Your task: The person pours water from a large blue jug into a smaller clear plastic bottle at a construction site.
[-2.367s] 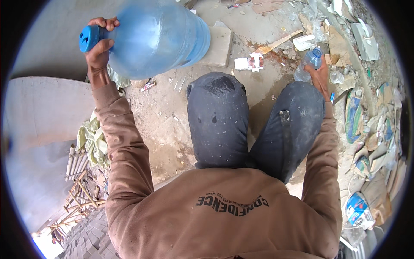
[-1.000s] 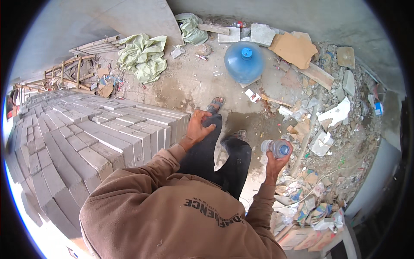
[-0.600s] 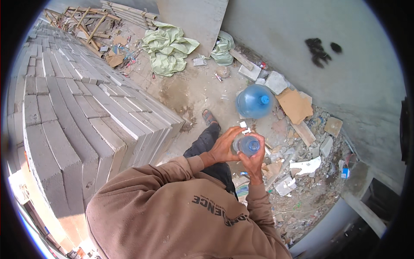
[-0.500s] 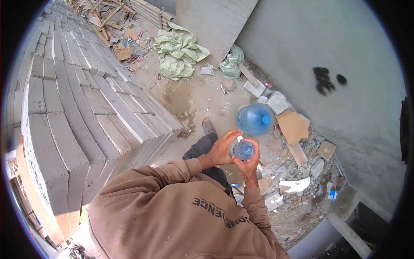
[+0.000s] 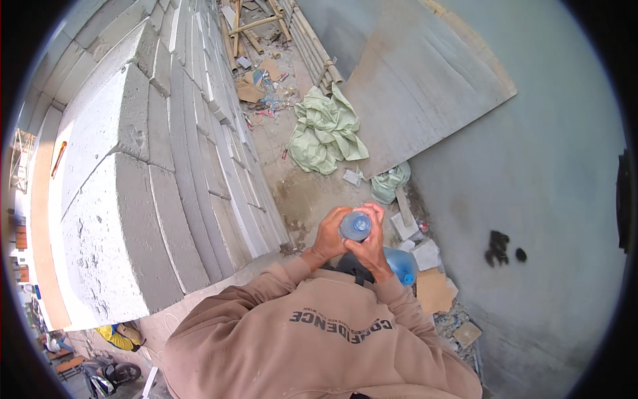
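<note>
Both hands, left hand point(image 5: 330, 234) and right hand point(image 5: 369, 245), grip the small bottle point(image 5: 355, 226) above the big jug point(image 5: 401, 265); its cap apparently remains on.

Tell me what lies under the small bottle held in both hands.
Below the small bottle, past the right hand, part of a large blue water jug shows on the rubble. The hands and sleeves cover the rest of it.

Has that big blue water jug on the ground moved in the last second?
Cannot tell. The big blue water jug lies beside the tan cardboard piece by the grey wall, as before; only the head camera swung.
</note>
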The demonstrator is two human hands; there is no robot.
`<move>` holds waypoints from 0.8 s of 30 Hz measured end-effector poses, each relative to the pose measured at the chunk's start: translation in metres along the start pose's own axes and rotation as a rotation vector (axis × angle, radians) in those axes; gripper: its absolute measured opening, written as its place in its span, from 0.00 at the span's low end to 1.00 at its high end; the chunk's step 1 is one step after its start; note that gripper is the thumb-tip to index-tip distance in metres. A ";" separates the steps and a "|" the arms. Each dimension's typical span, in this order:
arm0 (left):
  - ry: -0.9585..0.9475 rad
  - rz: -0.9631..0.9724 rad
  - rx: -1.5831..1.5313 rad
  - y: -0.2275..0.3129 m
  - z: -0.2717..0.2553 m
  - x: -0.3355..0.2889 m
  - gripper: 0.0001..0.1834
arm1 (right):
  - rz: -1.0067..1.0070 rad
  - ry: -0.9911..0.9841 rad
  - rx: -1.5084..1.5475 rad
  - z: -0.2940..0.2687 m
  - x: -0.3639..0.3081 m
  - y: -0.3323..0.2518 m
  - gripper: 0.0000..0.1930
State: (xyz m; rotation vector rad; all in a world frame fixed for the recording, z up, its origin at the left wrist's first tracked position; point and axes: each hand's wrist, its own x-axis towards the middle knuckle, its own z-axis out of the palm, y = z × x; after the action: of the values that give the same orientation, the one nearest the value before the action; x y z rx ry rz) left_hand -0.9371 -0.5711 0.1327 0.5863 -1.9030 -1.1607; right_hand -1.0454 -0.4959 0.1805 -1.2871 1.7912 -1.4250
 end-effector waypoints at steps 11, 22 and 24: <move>0.450 -0.273 0.314 -0.010 -0.060 0.059 0.27 | 0.151 -0.515 0.421 0.010 0.111 0.021 0.35; 0.593 -0.317 0.403 -0.013 -0.063 0.207 0.25 | 0.855 -0.058 -0.296 -0.097 0.122 0.371 0.18; 0.579 -0.320 0.333 -0.012 -0.061 0.246 0.25 | 1.066 -0.088 -0.416 -0.139 0.081 0.428 0.15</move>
State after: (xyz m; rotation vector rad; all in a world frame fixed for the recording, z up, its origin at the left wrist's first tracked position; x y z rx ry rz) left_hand -1.0255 -0.7861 0.2355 1.2939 -1.5279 -0.7415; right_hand -1.3483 -0.5059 -0.1617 -0.3460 2.2268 -0.4096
